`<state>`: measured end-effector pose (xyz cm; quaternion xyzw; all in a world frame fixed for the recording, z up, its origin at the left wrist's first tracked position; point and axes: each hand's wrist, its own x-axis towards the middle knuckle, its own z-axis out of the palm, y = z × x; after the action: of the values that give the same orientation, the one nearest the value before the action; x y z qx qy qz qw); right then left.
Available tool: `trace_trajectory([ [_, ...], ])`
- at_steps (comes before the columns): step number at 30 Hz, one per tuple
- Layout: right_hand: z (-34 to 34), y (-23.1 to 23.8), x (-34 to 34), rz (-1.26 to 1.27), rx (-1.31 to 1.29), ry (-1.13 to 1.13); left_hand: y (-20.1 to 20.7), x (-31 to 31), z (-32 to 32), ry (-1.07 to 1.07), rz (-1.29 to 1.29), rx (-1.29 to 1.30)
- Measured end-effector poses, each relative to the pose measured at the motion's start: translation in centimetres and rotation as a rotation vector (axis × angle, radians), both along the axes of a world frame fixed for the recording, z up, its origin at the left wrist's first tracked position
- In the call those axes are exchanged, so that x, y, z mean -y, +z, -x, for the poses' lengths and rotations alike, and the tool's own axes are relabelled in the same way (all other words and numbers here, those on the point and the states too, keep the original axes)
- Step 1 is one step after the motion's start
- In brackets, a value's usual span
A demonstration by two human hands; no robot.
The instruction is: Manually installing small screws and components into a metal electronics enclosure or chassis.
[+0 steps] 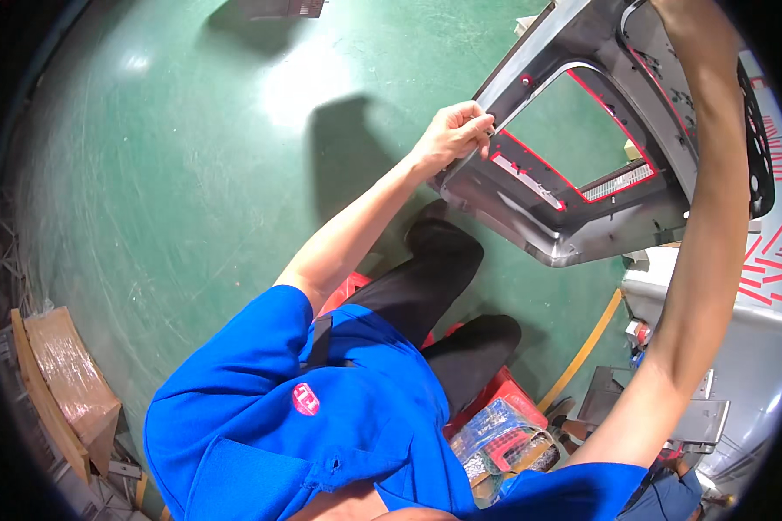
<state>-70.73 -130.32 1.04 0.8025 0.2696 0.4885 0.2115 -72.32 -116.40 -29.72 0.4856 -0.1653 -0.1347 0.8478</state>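
Note:
A large dark grey moulded panel with a wide rectangular opening is tilted up in front of me at the upper right. Red strips line parts of its opening, and small clips or fasteners dot its inner side. My left hand is closed on the panel's left edge, thumb and fingers pinching the rim. My right arm reaches up across the panel's right side. Its hand passes beyond the picture's upper edge, so what its fingers do is hidden.
At the right is a pale work surface with loose red strips on it. I sit on a red stool; plastic-wrapped material lies beside it. Another person in blue is at the lower right. Cardboard stands at the left; a yellow line crosses the green floor.

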Motion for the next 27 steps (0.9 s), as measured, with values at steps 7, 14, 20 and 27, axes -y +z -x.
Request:
trace_trajectory([
  [7, 5.4, -13.7, -2.6, -0.299, -0.628, 0.244, -2.1, -0.1, -0.1, 0.010, 0.100, -0.085],
  [14, 5.8, -23.8, -0.9, -0.474, -0.615, 0.098, -2.5, 1.6, -0.2, -0.002, 0.110, -0.108],
  [20, 6.4, -17.1, 1.4, -0.710, -0.213, 0.327, -1.4, 1.2, 0.7, 0.067, 0.036, -0.069],
  [27, 2.8, -15.6, 5.3, -0.983, 0.010, 0.302, -1.6, 1.7, 1.1, 0.013, 0.086, -0.095],
])
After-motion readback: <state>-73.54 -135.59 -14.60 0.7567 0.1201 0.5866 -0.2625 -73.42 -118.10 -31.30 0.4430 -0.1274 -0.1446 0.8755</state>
